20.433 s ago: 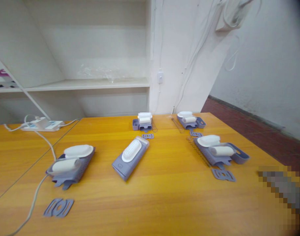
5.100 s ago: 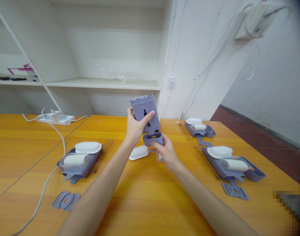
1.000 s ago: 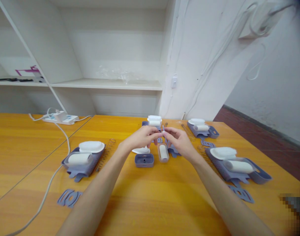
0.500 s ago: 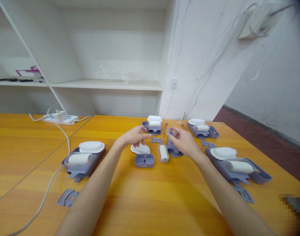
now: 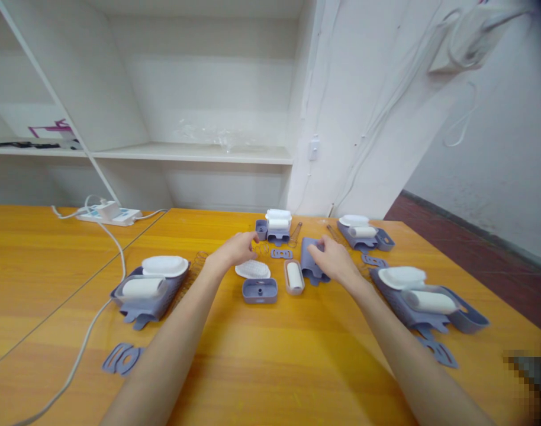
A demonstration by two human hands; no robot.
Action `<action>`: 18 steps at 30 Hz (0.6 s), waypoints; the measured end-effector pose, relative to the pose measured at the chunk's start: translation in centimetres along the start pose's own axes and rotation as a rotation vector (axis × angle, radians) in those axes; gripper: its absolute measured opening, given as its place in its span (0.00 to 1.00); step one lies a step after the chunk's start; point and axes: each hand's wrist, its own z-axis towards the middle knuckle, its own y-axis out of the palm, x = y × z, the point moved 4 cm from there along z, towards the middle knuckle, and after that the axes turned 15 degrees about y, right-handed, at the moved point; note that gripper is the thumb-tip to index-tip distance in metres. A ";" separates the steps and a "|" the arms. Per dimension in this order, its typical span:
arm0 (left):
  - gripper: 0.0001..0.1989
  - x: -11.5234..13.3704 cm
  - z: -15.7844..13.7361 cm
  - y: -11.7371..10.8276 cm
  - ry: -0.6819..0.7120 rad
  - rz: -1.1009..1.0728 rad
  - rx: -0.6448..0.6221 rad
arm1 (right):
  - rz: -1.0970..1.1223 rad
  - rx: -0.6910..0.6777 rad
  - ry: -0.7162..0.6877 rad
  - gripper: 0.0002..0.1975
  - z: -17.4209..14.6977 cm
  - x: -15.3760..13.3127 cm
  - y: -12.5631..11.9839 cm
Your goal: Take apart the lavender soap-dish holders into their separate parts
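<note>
My right hand has its fingers curled at the right edge of a purple-grey plastic housing and grips it. Near the middle, my left hand is closed, its fingertips bent down beside a thin wire coil; what they hold, if anything, is hidden. Below that hand lies a white textured oval pad. In front of the pad is a shallow purple-grey tray. Between tray and housing, a white roll rests in a translucent case. A flat purple-grey cut-out plate lies behind it.
Similar part sets stand on the wooden table at left, back centre, back right and right. A power strip with a white cable lies at left. White shelving rises behind.
My left hand has pulled slightly left and its fingers have curled in. My right hand has moved a little right and down onto the housing's edge.
</note>
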 end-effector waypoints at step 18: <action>0.31 2.6 -1.6 0.7 -0.221 0.424 -0.647 | -0.170 0.014 -0.111 0.14 -2.0 -1.4 -0.3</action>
